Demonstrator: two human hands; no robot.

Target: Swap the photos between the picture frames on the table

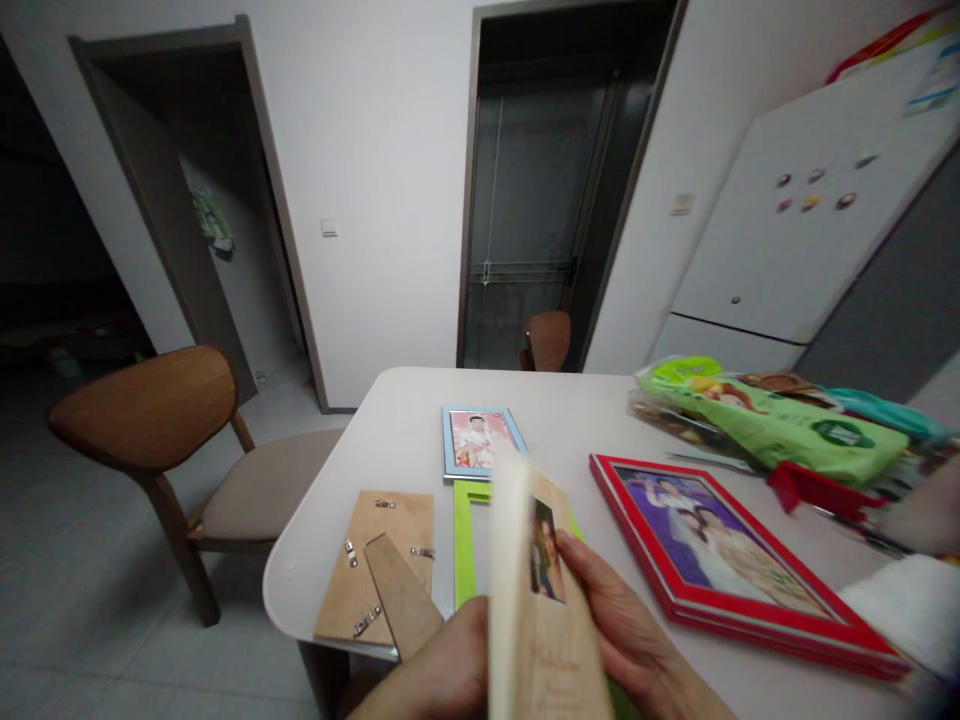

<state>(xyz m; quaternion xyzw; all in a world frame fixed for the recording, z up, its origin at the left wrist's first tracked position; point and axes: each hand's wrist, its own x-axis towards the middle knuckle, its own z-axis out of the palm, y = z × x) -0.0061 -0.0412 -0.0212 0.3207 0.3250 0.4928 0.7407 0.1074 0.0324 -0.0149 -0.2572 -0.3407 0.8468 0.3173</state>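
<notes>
Above the table [397, 420], right hand [619, 625] gripping photo print [574, 630], left hand [454, 660] grip unclear, reddish lettering [555, 664] illegible.

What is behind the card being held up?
A green frame and, farther back, a blue frame show partly; whatever the card covers cannot be seen.

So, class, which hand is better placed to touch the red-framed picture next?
Probably the right hand: it is nearer the red-framed picture, while the left hand lies across the held print.
</notes>
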